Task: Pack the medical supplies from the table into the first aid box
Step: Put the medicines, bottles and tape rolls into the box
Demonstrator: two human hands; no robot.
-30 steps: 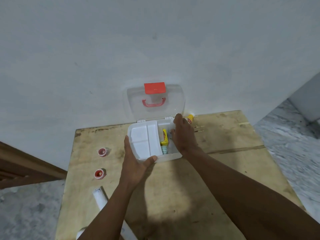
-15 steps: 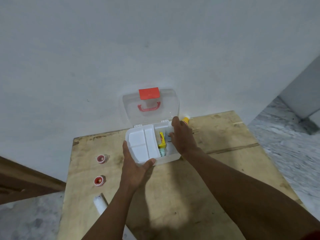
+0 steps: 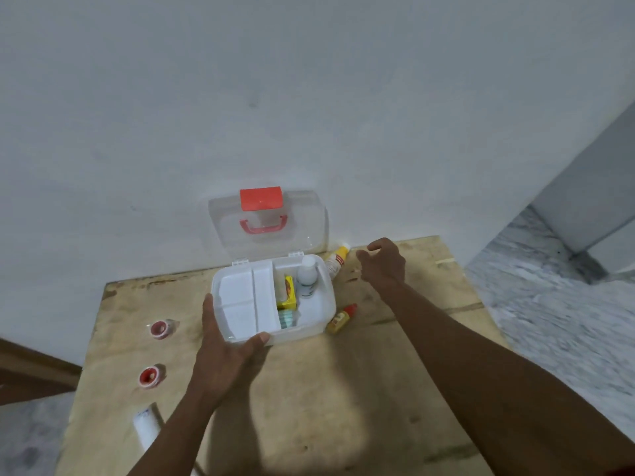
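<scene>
The white first aid box (image 3: 319, 324) stands open on the wooden table (image 3: 343, 407), its clear lid (image 3: 309, 218) with a red latch leaning on the wall. Inside lie a white divider tray (image 3: 245, 300), a yellow packet (image 3: 288, 294), a teal item (image 3: 286, 319) and a white bottle (image 3: 307, 276). My left hand (image 3: 226, 348) grips the box's front left corner. My right hand (image 3: 383, 261) hovers open to the right of the box, holding nothing. A white bottle with a yellow neck (image 3: 336, 261) lies behind the box, a small yellow bottle with a red cap (image 3: 340, 318) at its right.
Two red-centred tape rolls (image 3: 159, 328) (image 3: 149, 376) and a white tube (image 3: 146, 427) lie along the table's left side. The wall runs right behind the table. Grey marbled floor (image 3: 549, 304) lies to the right.
My right hand has come out of the box and moved right, leaving the white bottle inside. My left hand still holds the box. The camera has shifted a little.
</scene>
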